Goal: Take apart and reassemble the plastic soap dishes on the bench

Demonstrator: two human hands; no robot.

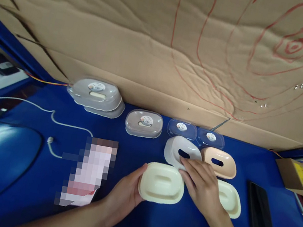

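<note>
My left hand grips the left end of a cream oval soap dish, thumb at its rim. Just above that dish, my right hand pinches the near edge of a pale grey oval soap dish tray that has a slot through its floor. The tray looks tilted. To its right lies a peach tray with a similar slot. Partly hidden behind my right hand is a second cream soap dish.
Two clear lids with round labels lie by the cardboard wall. A closed grey soap box and stacked grey boxes stand left of them. A black phone, a blurred-out object and white cable rest on the blue table.
</note>
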